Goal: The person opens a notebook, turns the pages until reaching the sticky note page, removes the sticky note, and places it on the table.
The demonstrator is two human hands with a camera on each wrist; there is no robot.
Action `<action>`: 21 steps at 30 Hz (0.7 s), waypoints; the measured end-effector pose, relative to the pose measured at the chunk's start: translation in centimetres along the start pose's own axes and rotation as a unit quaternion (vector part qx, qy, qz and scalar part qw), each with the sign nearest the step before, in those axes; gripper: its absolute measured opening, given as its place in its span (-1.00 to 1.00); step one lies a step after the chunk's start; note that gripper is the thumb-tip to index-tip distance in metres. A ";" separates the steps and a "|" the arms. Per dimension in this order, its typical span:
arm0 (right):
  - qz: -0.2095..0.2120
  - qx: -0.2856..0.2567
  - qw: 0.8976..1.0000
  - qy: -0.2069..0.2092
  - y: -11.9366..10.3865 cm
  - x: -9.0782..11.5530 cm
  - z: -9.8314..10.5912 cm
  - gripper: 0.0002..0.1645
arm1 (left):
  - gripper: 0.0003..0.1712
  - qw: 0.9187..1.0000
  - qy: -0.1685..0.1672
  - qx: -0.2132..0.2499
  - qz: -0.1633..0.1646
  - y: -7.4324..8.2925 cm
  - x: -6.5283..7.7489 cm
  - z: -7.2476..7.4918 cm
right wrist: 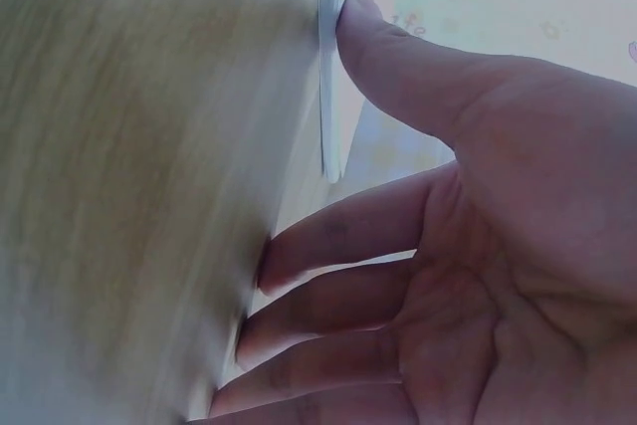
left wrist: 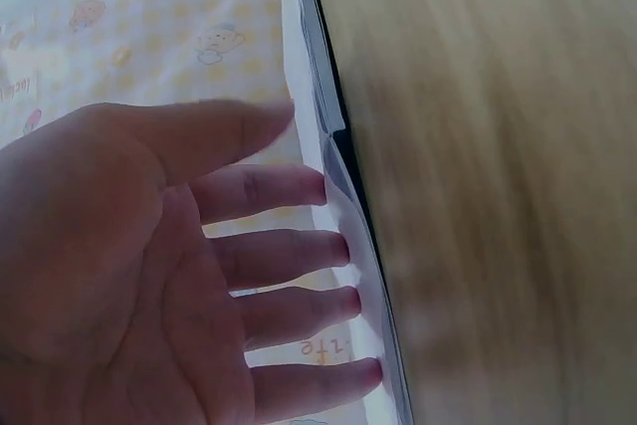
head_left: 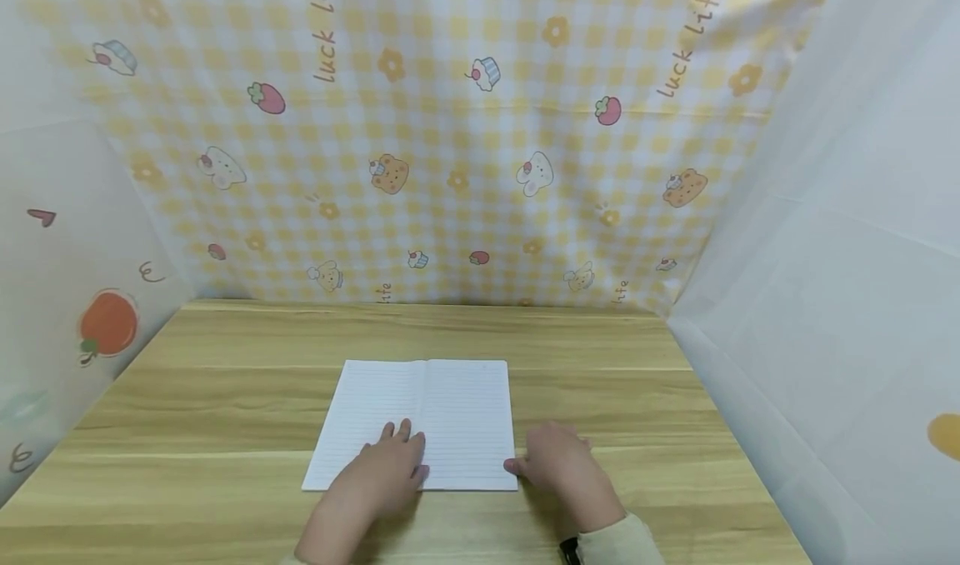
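The yellow-checked cloth (head_left: pixel 450 132) reads "luck life" at upper centre-left and upper right, "life" around mid-frame.

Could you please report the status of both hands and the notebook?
Left hand on left page. Right hand outside, thumb at right edge. Notebook lying open. Only hands over its pages.

Place: sheeted-off workspace; room type unclear
Table (head_left: pixel 615 365): wood-grain
Checked sheet (head_left: pixel 450 123): behind table
Pale sheets (head_left: pixel 847 257): flanking table
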State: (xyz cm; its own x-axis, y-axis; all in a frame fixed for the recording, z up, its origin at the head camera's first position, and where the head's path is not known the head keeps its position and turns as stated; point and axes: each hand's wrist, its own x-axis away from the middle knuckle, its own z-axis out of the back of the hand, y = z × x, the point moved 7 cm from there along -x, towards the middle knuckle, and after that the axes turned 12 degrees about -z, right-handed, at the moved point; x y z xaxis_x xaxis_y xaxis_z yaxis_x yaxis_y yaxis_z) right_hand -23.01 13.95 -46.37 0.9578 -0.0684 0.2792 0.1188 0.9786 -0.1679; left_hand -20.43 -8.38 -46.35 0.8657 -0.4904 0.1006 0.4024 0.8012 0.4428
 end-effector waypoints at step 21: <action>0.026 -0.019 0.999 -0.003 0.3 0.4 0.3 -0.37 | -0.23 1.000 0.013 -0.007 0.012 0.2 -1.0 0.3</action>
State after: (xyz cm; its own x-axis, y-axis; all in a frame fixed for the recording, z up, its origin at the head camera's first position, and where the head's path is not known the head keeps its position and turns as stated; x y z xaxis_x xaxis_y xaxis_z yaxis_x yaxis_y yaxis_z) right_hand -22.69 14.27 -45.99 0.9612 -0.0159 0.2754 0.0789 0.9726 -0.2189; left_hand -21.27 -7.84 -46.11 0.8832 -0.4609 0.0873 0.3843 0.8177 0.4286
